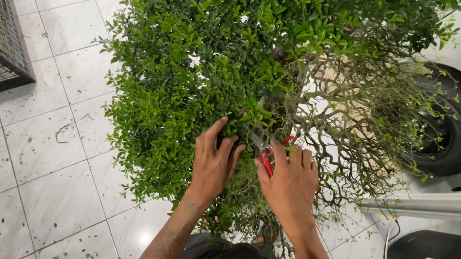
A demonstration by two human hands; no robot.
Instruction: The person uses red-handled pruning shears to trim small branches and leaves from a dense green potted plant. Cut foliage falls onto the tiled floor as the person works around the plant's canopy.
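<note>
Red-handled pruning shears (pixel 267 155) sat gripped in the right hand (pixel 290 184), blades buried in the bush (pixel 225 53) at its leafy lower edge. Just beside it, the left hand (pixel 214 161) pushed loosely curled fingers into the foliage above the white tiled floor (pixel 19 143).

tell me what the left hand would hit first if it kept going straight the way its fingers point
Most likely the dense green foliage of the shrub. The left hand points up the picture, its fingertips already among the leaves, so leafy twigs lie straight ahead. Depth inside the shrub is hard to judge from this one view.
</note>
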